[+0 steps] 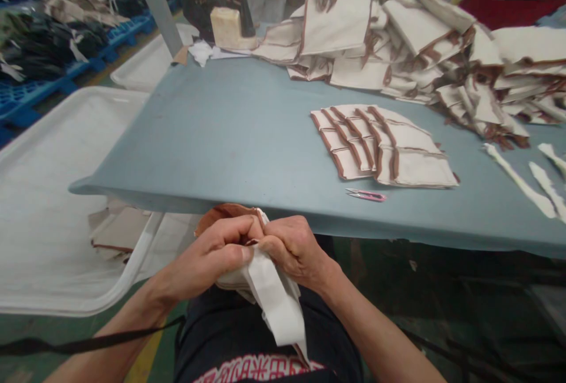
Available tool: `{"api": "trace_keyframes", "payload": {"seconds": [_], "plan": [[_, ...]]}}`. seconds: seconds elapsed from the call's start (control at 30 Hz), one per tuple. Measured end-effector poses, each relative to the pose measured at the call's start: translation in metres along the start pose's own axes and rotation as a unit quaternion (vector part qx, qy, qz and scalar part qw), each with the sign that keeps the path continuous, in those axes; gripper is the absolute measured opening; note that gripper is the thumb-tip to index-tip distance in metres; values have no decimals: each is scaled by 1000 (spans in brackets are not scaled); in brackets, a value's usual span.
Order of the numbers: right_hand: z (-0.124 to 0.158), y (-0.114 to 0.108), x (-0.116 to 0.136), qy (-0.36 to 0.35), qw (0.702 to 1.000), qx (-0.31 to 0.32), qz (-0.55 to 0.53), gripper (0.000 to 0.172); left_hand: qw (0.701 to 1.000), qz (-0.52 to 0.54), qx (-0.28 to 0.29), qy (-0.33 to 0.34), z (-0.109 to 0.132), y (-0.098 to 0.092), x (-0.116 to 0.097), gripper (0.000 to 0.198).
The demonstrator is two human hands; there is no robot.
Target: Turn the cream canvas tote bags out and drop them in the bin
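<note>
Close to my body, just below the table's front edge, both hands grip one cream fabric piece [274, 297] with brown trim. My left hand [221, 244] pinches it with thumb and bent fingers. Pressed up beside it, my right hand [296, 250] is closed on the same piece. A white strip of the cloth hangs down over my dark apron [230, 336], and a brown part shows behind my left fingers. What lies between the fingertips is hidden. On the table, pink-handled thread snips [367, 195] lie near the front edge, below a fanned stack of cream pieces [415, 162] with brown binding.
A large heap of cream pieces [338, 23] covers the back right of the blue-grey table [212, 129]. White cloth strips [524, 182] lie at the right. White trolley trays [53, 194] stand to the left, one with folded pieces [117, 233]. A person in red [499, 9] is at the back right.
</note>
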State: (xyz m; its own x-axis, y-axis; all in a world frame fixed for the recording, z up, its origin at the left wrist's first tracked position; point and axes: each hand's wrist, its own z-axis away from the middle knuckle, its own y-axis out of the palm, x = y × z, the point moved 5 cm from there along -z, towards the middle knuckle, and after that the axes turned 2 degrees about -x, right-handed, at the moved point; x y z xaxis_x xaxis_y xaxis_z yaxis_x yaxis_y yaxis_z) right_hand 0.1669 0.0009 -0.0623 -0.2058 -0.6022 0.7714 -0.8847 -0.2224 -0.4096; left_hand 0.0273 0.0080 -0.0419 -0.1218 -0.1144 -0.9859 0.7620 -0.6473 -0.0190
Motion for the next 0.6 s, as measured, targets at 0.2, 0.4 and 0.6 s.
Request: {"api": "trace_keyframes", "payload": {"seconds": [0.2, 0.4, 0.6], "plan": [[6, -22, -2, 49, 995, -17, 80, 38, 997, -79, 10, 0, 3, -5, -13, 15], [-10, -44, 25, 32, 999, -20, 31, 33, 972, -227, 3, 61, -1, -2, -40, 20], [-30, -43, 34, -21, 992, 58, 108, 35, 968, -244, 21, 59, 3, -2, -39, 24]]}}
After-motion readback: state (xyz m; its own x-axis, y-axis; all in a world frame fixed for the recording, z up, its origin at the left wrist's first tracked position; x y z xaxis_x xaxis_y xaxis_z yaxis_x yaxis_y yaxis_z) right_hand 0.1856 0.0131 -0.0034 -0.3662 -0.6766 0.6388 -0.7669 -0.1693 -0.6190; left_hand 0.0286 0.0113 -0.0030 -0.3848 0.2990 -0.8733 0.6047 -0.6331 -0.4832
